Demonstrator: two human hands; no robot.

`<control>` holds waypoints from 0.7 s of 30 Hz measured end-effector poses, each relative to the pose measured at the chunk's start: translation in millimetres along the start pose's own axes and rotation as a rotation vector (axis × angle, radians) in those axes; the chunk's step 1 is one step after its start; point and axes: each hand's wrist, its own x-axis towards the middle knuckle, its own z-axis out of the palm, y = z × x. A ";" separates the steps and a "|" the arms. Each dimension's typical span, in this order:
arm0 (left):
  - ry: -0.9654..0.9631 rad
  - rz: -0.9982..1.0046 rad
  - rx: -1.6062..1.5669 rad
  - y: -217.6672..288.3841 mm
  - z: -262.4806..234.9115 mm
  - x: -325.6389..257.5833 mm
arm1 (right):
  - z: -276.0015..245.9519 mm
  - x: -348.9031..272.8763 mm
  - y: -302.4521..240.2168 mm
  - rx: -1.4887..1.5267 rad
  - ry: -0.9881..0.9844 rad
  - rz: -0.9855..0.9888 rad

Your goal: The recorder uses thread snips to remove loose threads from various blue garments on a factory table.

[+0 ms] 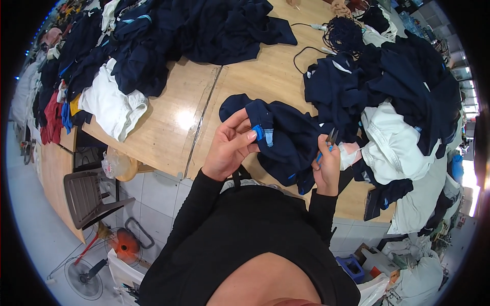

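Note:
A navy garment (288,135) lies bunched on the near part of the wooden table in front of me. My left hand (227,148) pinches its edge between thumb and fingers, beside a bright blue tab (258,132) and a lighter blue patch (269,137). At the garment's right side, my right hand (327,168) is closed round a pair of thread snips (332,135) with blue handles. Their dark blades point away from me, clear of the blue tab. Whether the right fingers also grip the cloth cannot be made out.
Navy garments (224,30) are heaped at the far left, near a white garment (115,102). To the right lie more navy clothes (342,86), white cloth (393,143) and a dark cord bundle (343,36). A brown chair (84,194) and a fan (87,278) stand lower left.

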 end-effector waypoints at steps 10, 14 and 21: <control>-0.745 0.325 0.391 79.6 -62.2 -60.1 | -64.6 -8.2 -20.2 -0.244 -1.068 -0.339; 0.391 -0.008 1.451 119.0 -162.5 -140.3 | -50.7 -11.5 -15.0 -0.364 -0.399 -0.005; 0.552 0.217 1.701 34.2 -138.1 -33.3 | -17.1 56.4 35.6 -0.816 -0.044 -0.676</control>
